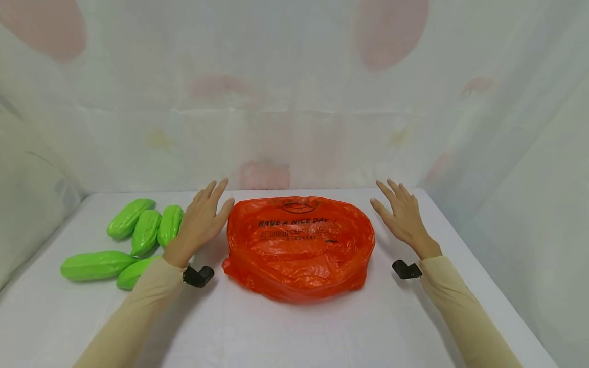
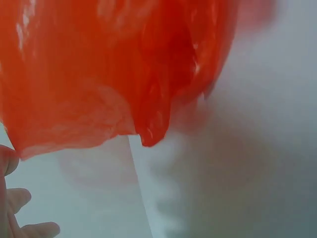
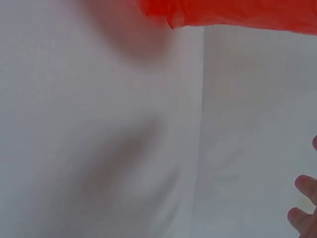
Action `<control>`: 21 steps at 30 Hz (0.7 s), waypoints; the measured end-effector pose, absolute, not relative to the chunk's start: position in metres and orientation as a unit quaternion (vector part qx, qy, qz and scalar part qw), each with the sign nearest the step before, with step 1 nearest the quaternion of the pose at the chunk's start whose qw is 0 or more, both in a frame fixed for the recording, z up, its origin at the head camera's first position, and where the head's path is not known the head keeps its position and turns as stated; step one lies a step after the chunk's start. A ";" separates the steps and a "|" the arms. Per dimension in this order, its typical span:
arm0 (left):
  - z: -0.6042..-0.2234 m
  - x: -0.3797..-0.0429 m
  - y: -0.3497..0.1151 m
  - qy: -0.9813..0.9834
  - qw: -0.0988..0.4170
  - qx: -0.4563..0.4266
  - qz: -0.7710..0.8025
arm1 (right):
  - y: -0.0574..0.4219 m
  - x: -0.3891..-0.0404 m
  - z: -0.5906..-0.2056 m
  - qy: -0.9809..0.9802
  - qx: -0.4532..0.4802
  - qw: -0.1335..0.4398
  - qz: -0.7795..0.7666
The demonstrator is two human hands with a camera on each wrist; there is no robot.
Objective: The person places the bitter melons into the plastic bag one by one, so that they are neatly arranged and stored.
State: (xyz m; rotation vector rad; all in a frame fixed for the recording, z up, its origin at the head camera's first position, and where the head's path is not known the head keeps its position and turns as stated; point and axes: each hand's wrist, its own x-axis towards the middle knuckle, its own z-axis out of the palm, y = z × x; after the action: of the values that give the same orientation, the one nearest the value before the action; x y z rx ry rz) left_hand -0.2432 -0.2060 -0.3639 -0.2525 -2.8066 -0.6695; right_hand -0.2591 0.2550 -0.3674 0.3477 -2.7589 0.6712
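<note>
A red plastic bag [image 1: 299, 250] with black "HAVE A NICE DAY" print stands on the white table, its mouth spread wide. My left hand [image 1: 202, 217] is raised at the bag's left side with fingers extended, holding nothing. On the other side my right hand [image 1: 402, 214] is held up, fingers spread, apart from the bag. In the left wrist view the red bag [image 2: 114, 74] fills the upper part, close to the fingertips [image 2: 42, 230]. The right wrist view has only a strip of the bag [image 3: 247, 12] at the top and a few fingertips [image 3: 306, 184].
Several green, elongated vegetable-like pieces [image 1: 98, 266] lie on the left of the white table [image 1: 294, 337], partly behind my left forearm. A pale curtain [image 1: 294, 138] with faint red and yellow patterns hangs behind the table and along its sides.
</note>
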 end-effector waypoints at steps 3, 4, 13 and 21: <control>-0.365 -0.238 -0.205 -0.959 0.124 -0.089 -0.240 | 0.254 -0.254 -0.369 -0.949 0.128 0.151 0.245; -0.365 -0.237 -0.204 -0.958 0.125 -0.090 -0.244 | 0.253 -0.253 -0.370 -0.947 0.131 0.154 0.249; -0.371 -0.227 -0.202 -0.949 0.131 -0.095 -0.271 | 0.250 -0.239 -0.374 -0.930 0.148 0.151 0.301; -0.376 -0.217 -0.200 -0.943 0.112 -0.091 -0.299 | 0.243 -0.226 -0.373 -0.911 0.169 0.127 0.354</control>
State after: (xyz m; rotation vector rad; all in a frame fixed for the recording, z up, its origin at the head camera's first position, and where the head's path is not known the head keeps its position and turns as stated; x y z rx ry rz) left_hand -0.2165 -0.2004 -0.3759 -0.2676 -2.7689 -0.8780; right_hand -0.2259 0.2426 -0.3732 0.4929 -2.6513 1.0289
